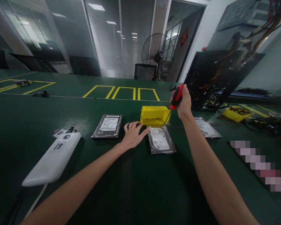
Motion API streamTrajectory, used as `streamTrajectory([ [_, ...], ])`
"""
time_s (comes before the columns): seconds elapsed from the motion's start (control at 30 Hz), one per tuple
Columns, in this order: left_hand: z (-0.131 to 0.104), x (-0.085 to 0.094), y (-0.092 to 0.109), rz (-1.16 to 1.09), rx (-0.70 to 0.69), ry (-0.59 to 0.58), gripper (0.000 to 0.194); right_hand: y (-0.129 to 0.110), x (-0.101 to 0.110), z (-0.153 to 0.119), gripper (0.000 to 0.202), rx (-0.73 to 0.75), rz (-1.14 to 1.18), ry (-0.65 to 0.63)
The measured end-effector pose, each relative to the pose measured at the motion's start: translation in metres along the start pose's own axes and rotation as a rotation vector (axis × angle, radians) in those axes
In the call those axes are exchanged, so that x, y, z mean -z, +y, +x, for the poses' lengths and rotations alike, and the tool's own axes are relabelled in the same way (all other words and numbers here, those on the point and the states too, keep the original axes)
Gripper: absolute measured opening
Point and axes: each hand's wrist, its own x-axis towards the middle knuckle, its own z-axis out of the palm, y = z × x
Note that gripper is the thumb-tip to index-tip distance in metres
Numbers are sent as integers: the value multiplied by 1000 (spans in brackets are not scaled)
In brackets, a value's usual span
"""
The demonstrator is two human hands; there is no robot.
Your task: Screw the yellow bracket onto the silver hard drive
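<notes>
My right hand [184, 101] is wrapped round the red and black handle of a screwdriver [177, 97], whose shaft slants down to the far right corner of a hard drive [160, 139]. Whether the tip sits in a screw is too small to tell. Fingers spread, my left hand [134, 135] rests beside that drive, its thumb at the drive's far left corner. Just behind the drive a yellow bin [155, 114] lies with its opening facing me. To the left of my left hand is a second hard drive [107, 126].
A third hard drive [204, 127] lies beyond my right forearm. At left is a white device [53, 157] marked 18, with a cable. A black computer case [215, 78] stands at the back right, near another yellow bin [236, 113] and cables. Yellow tape outlines [124, 88] mark the green table.
</notes>
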Motion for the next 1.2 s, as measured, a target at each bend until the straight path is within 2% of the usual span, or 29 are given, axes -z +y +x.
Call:
streamTrajectory([
  [0.2,-2,2,2,47,13,14,76,1,-2,0,38,0,-18,2],
  [0.4,-9,6,17,136,5,122,78,2,-4,-1,39,11,-29,38],
  [0.6,-4,2,17,142,6,31,89,4,-2,0,36,32,-77,63],
  [0.73,-2,-1,16,136,-6,2,85,3,1,1,34,32,-42,82],
  [0.87,-3,-2,16,124,-24,16,81,1,0,2,41,-17,5,88],
  [1.03,-4,-3,17,96,-22,9,76,2,-3,0,42,-10,-42,140],
  [1.2,-6,-5,18,161,-47,62,77,2,-1,1,40,-13,-44,124],
])
